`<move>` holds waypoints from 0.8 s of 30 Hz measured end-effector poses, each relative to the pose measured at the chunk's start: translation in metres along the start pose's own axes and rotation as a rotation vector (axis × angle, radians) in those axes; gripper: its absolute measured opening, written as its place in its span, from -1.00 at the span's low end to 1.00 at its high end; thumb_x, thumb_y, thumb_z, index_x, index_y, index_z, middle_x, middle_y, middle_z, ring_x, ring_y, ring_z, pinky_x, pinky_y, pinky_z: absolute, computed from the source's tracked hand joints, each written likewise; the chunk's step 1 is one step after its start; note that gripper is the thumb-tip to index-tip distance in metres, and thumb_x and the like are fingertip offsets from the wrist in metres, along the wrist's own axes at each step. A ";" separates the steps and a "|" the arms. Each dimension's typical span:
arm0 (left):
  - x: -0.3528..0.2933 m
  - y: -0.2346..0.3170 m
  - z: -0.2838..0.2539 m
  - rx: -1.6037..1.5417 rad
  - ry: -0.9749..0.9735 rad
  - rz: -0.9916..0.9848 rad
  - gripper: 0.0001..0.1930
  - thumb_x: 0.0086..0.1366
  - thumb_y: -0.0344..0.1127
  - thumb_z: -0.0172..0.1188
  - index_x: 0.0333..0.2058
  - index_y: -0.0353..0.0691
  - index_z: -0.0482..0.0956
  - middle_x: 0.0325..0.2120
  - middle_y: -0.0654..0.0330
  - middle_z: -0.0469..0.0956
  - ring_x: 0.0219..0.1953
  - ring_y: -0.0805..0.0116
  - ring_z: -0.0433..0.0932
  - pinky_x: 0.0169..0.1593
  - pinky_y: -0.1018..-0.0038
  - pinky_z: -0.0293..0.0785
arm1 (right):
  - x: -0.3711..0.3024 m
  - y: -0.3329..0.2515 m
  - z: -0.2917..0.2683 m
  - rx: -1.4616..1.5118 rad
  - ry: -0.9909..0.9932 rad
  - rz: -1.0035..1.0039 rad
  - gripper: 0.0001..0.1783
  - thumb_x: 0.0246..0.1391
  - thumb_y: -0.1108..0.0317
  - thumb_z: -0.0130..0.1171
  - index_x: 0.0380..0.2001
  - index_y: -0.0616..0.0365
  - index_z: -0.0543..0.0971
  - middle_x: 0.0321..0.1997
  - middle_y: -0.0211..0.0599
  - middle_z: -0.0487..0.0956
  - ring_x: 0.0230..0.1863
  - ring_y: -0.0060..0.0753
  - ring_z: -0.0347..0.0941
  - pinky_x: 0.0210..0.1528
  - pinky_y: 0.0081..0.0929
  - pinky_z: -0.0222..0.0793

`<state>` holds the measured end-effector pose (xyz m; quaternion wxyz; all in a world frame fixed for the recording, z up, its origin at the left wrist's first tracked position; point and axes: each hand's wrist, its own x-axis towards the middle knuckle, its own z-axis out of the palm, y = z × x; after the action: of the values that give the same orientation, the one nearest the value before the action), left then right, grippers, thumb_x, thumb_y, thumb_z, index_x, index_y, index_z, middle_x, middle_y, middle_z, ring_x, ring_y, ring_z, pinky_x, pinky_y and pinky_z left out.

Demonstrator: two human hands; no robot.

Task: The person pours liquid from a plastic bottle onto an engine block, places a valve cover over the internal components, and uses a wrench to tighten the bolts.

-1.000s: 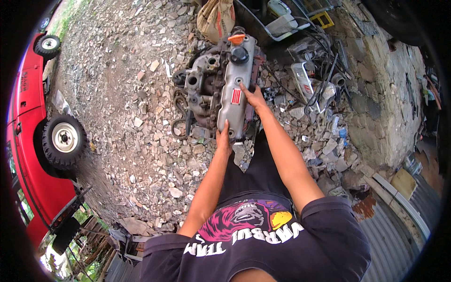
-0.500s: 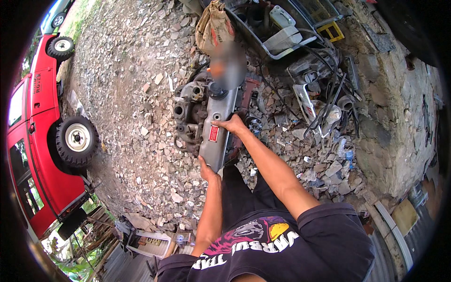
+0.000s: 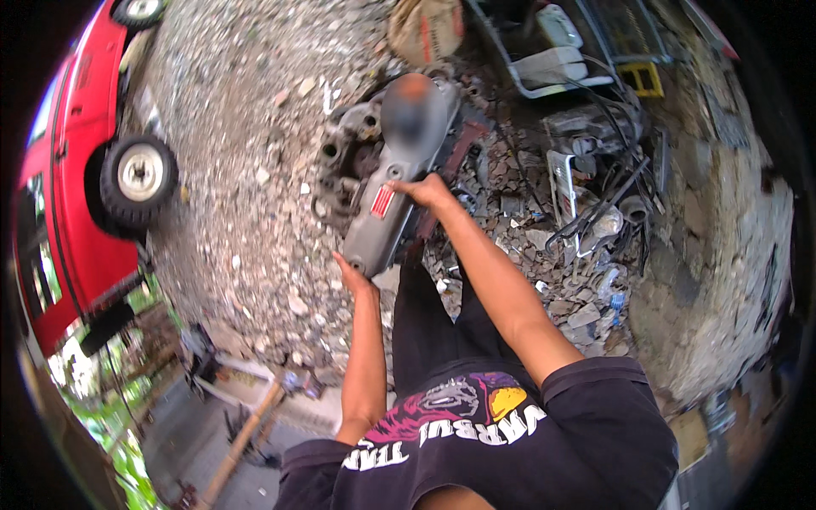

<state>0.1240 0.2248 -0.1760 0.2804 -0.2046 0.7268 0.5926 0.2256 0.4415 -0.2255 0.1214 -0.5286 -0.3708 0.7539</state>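
At the far left stands a red car point(image 3: 89, 161), bent by the lens, one wheel point(image 3: 140, 174) showing whole on the ground and another cut off by the top rim. Below it, green plants point(image 3: 132, 459) catch bright light, and beside them a grey sheet point(image 3: 170, 429) covers the lower corner, with a wooden pole point(image 3: 234, 455) slanting over it.

From the car across to the middle spreads the ground, loose gravel point(image 3: 246, 183) of pale, broken stones, blurred in places. On it sits an engine point(image 3: 348, 127), its ports facing left. Over the engine is the cover point(image 3: 371, 229), a long grey metal piece with a red label point(image 3: 382, 201), tilted so that its near end points lower left. A blurred patch hides part of its far end; whether it touches the engine I cannot tell.

The left hand point(image 3: 355, 276) grips the cover's near end, thumb along the edge. The right hand point(image 3: 425, 191) grasps its right side, thumb on top by the label.

Beyond the cover stands a brown sack point(image 3: 429, 34). Farther right lie a dark tub point(image 3: 501, 59) holding pale plastic pieces, tangled hoses point(image 3: 625, 187) and a yellow frame point(image 3: 640, 79). A rough stone wall point(image 3: 722, 280) closes the right side.
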 end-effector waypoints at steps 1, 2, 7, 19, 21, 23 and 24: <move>0.006 -0.003 -0.004 -0.065 -0.005 0.007 -0.11 0.21 0.42 -0.14 0.07 -0.43 0.37 0.07 0.02 0.39 0.10 0.11 0.37 0.21 0.25 0.21 | -0.005 -0.006 0.000 -0.010 -0.020 0.007 -0.27 -0.40 0.03 0.56 -0.25 0.44 0.58 -0.22 -0.15 0.60 -0.27 -0.36 0.52 -0.19 -0.42 0.43; 0.010 -0.005 -0.009 -0.120 -0.016 -0.049 -0.08 0.20 0.46 -0.22 0.10 -0.40 0.36 0.10 0.03 0.37 0.14 0.13 0.33 0.24 0.26 0.15 | -0.009 -0.010 -0.002 -0.017 -0.038 -0.004 -0.27 -0.39 0.00 0.55 -0.27 0.43 0.58 -0.27 -0.17 0.60 -0.33 -0.38 0.51 -0.25 -0.40 0.43; 0.015 -0.024 -0.014 -0.321 0.021 -0.052 -0.05 0.23 0.48 -0.43 0.15 -0.34 0.31 0.16 0.07 0.31 0.21 0.14 0.24 0.28 0.25 0.07 | -0.017 -0.011 -0.006 0.046 -0.110 0.145 -0.22 -0.31 0.01 0.51 -0.14 0.46 0.52 -0.12 -0.10 0.57 -0.16 -0.25 0.51 -0.09 -0.31 0.39; 0.005 -0.044 -0.008 -0.524 -0.132 0.089 -0.20 0.34 0.34 -0.48 0.15 -0.24 0.34 0.11 0.15 0.37 0.18 0.26 0.29 0.27 0.35 0.09 | 0.006 0.014 -0.015 0.081 -0.113 0.219 -0.25 -0.17 0.15 0.46 -0.02 0.44 0.39 -0.05 -0.12 0.48 -0.06 -0.21 0.44 -0.07 -0.12 0.42; 0.008 -0.052 -0.008 -0.502 -0.114 0.147 -0.25 0.37 0.29 -0.47 0.13 -0.24 0.36 0.12 0.15 0.37 0.18 0.23 0.29 0.27 0.33 0.11 | 0.003 0.014 -0.013 0.093 -0.155 0.212 -0.29 -0.13 0.14 0.44 -0.02 0.40 0.40 -0.06 -0.15 0.49 -0.05 -0.22 0.45 -0.03 -0.11 0.41; 0.015 -0.054 -0.003 -0.448 -0.043 0.192 -0.25 0.38 0.27 -0.48 0.11 -0.25 0.38 0.08 0.15 0.40 0.14 0.26 0.32 0.25 0.37 0.14 | 0.003 0.010 -0.010 0.077 -0.154 0.192 -0.28 -0.12 0.13 0.43 -0.01 0.41 0.40 -0.04 -0.15 0.48 -0.03 -0.23 0.44 -0.01 -0.12 0.40; 0.017 -0.054 -0.002 -0.460 -0.002 0.195 -0.25 0.38 0.26 -0.48 0.07 -0.26 0.43 0.03 0.15 0.44 0.09 0.27 0.36 0.23 0.39 0.16 | 0.001 0.009 -0.010 0.057 -0.151 0.193 -0.27 -0.12 0.13 0.43 -0.01 0.42 0.39 -0.02 -0.13 0.47 0.00 -0.23 0.42 0.00 -0.14 0.38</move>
<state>0.1446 0.2119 -0.2275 0.1688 -0.1912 0.5890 0.7668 0.2356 0.4404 -0.2339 0.0352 -0.4998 -0.3046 0.8100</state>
